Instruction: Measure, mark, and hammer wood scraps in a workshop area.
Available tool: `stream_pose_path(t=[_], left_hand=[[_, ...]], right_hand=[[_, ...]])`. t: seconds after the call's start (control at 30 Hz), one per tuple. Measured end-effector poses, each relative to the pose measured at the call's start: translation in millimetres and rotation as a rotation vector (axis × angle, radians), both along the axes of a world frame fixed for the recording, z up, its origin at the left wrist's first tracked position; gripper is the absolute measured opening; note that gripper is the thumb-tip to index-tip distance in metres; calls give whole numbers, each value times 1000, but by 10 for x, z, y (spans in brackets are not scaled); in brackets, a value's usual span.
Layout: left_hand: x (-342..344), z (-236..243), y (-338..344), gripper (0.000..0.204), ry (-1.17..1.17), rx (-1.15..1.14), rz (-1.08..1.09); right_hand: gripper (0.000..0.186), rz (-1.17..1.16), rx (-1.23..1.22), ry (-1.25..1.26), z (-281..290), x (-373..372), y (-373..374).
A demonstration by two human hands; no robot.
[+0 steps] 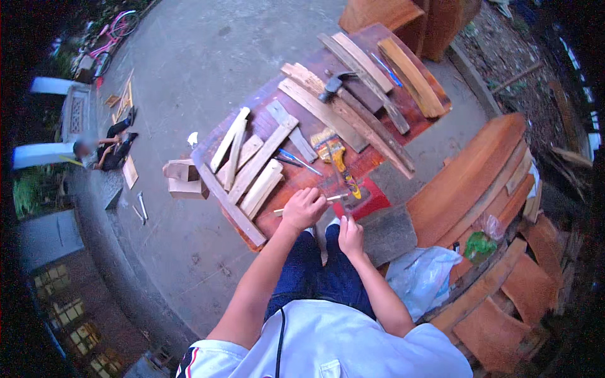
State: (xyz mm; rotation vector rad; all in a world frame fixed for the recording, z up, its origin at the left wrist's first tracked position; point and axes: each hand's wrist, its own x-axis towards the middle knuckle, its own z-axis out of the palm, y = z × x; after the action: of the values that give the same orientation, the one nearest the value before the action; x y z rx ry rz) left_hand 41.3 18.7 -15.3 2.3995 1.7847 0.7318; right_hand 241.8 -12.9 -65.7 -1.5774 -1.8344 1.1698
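My left hand (305, 208) is closed around a thin pale wooden stick (335, 198) over the near edge of a reddish wooden table (217, 151). My right hand (350, 234) is lower and further right, fingers curled; what it holds, if anything, is unclear. Just beyond it is a red object with a dark middle (378, 201). On the tabletop lie pale wood strips (265, 157), a grey strip (299, 138), a brush (328, 145), a yellow-handled tool (351, 183), pens (293, 161) and a hammer (329, 88) resting on long boards.
Large curved boards (472, 170), a white plastic bag (413, 280) and a green bag (479, 246) lie at the right. A cardboard box (186, 184) stands left of the table. A person (110, 145) sits on the ground further left, near wood pieces and a pink bicycle (116, 31).
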Motion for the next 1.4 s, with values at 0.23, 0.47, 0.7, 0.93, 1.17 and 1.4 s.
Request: stream_pose_path(t=[0.23, 0.47, 0.7, 0.93, 1.17, 1.4], left_hand=[[-29, -17, -37, 25, -27, 6, -31], [-27, 32, -45, 25, -28, -12, -16], [9, 21, -38, 24, -55, -9, -19], [-147, -115, -92, 21, -116, 56, -32], [-13, 17, 8, 25, -75, 21, -40], [24, -14, -37, 26, -21, -37, -2]], right_hand=[[30, -45, -1, -14, 90, -92, -22], [39, -49, -27, 30, 89, -97, -24], [38, -75, -57, 35, 210, -108, -51], [43, 8, -134, 171, 134, -79, -5], [41, 1, -364, 342, -11, 150, 67], [35, -72, -4, -205, 352, -13, -13]])
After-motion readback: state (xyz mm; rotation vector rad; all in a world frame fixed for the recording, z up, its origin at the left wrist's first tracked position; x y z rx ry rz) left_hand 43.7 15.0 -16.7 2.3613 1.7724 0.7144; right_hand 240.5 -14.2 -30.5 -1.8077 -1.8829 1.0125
